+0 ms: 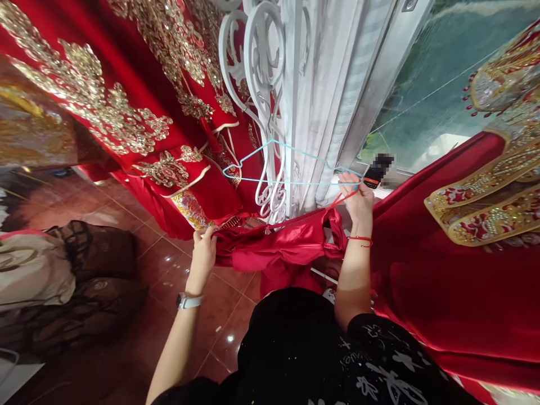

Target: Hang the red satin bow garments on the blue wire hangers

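R hand (358, 199) grips hanger (291, 166); L hand (203, 247) red garment (287, 242).

blurred patch (382, 167) by the window

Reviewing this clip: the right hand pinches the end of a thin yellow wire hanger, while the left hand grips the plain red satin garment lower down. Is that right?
Not quite: the thin wire hanger is light blue, not yellow. The head view shows the right hand pinching its end, with a thin red strap there too, while the left hand grips the plain red satin garment lower down.
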Tool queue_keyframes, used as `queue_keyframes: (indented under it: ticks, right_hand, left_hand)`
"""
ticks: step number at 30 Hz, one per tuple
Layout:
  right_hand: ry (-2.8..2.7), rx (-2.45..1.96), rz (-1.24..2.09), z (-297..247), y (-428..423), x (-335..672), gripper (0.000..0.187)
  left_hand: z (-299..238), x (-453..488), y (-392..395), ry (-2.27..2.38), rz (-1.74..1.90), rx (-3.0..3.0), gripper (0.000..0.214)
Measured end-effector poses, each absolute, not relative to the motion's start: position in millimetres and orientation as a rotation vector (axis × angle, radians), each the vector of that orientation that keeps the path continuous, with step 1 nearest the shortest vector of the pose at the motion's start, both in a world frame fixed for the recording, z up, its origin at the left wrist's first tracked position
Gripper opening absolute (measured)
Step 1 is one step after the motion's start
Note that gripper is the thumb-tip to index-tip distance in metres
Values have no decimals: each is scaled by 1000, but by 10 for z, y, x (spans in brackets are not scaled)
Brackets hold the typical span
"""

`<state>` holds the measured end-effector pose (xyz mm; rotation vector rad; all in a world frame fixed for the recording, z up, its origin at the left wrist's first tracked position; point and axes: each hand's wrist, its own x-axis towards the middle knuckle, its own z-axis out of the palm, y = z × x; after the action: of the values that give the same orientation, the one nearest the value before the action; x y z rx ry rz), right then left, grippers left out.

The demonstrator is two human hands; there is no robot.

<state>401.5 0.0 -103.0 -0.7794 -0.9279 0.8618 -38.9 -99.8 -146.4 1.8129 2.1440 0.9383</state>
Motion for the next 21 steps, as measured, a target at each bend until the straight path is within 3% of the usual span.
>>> queue_keyframes:
  ticks: [9, 15, 21]
  right_hand:
    - [-823, -877, 746, -809, -199, 4081, 40]
    - [-769, -871, 619, -861, -176, 4085, 32]
    - [-946, -980, 726, -739, -349, 4000, 27]
  left_hand:
    - [-1711, -218, -1001, 2153, 927, 1653, 24]
    - [-1976, -294, -825, 2045, 1224, 1149, 5]
    - [-2231, -216, -789, 1741, 1183, 875, 21]
